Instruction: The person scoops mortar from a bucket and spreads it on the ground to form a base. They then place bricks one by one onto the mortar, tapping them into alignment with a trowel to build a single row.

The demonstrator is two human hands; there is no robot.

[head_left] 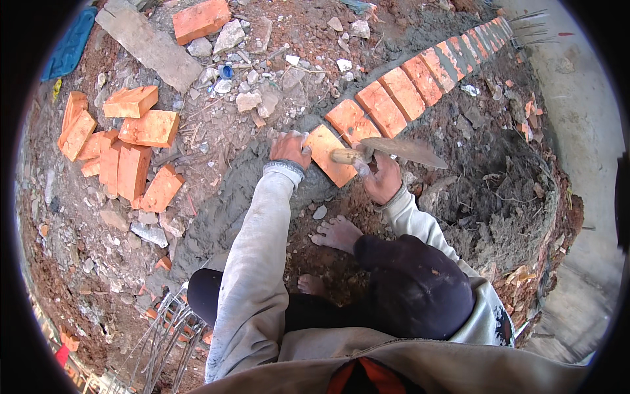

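My left hand [291, 150] is closed at the left end of an orange brick [327, 157], its fingertips against the brick's edge. That brick lies at the near end of a slanting row of bricks [400, 92] bedded in grey mortar. In my right hand [382, 178] is a pointed trowel [410, 152]. Its wooden handle points left over the end brick, and its blade reaches to the right. Part of my right hand's grip is hidden. Wet mortar [252, 180] spreads below and left of my left hand.
A loose heap of bricks [131, 167] lies at left. Farther off are a flat board [149, 46], a single brick [201, 21] and rubble. Thin steel bars [172, 328] stick up at lower left. A concrete surface [577, 125] borders the right side. My bare foot [338, 234] is close to the row.
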